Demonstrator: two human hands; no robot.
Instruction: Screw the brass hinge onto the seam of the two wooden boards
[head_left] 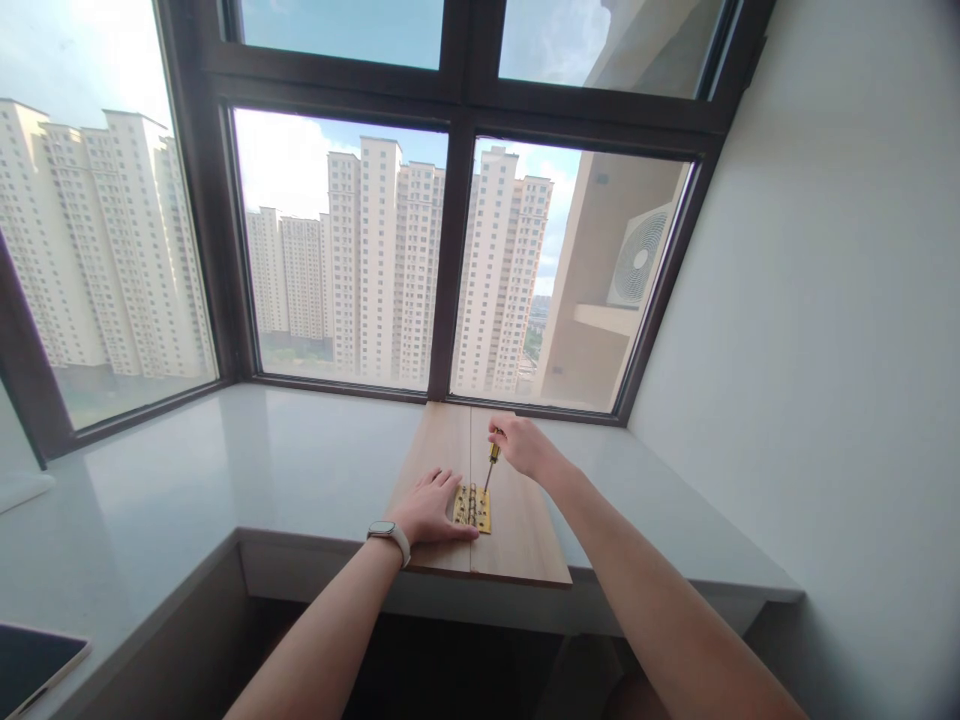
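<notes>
A gold-coloured hinge lies across the seam between two wooden boards, with several screws standing in its holes. My left hand rests flat on the left board, fingers apart, its thumb and fingertips beside the hinge's left leaf. Above the right leaf, my right hand is closed around the yellow and black handle of a screwdriver. The shaft slants down and its tip meets the upper right part of the hinge, at or close to a screw there. The exact contact is too small to make out.
The boards lie on a white windowsill, their near ends jutting slightly past its front edge. A dark-framed window stands behind, and a white wall rises on the right. At the lower left lies a dark flat device.
</notes>
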